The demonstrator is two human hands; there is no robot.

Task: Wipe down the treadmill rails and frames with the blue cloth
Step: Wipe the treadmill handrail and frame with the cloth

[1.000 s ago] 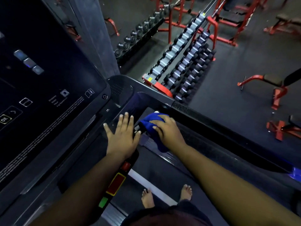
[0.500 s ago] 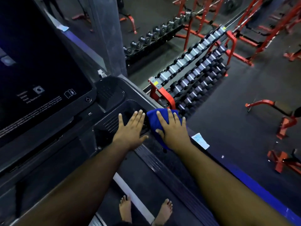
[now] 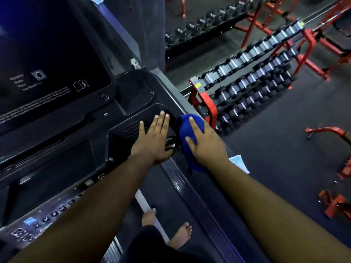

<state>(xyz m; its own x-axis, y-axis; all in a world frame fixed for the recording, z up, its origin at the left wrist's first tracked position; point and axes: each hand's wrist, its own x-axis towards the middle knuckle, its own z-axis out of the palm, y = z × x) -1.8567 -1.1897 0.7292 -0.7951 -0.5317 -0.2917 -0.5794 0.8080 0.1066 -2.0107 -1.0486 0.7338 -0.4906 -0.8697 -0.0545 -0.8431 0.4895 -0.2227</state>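
1. Right now, from the head view, I see a red dumbbell rack (image 3: 245, 88) beyond the treadmill rail (image 3: 201, 188), and a pale cloth (image 3: 239, 163) on the floor just beside that rail.
2. My left hand (image 3: 154, 138) lies flat, fingers straight, on the console tray (image 3: 136, 118) by the rail's front end.
3. My right hand (image 3: 206, 142) presses the blue cloth (image 3: 187, 130) onto the rail, fingers spread over it.

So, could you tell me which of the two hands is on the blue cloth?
The right hand presses the blue cloth on the rail; the left hand lies flat on the bare console.
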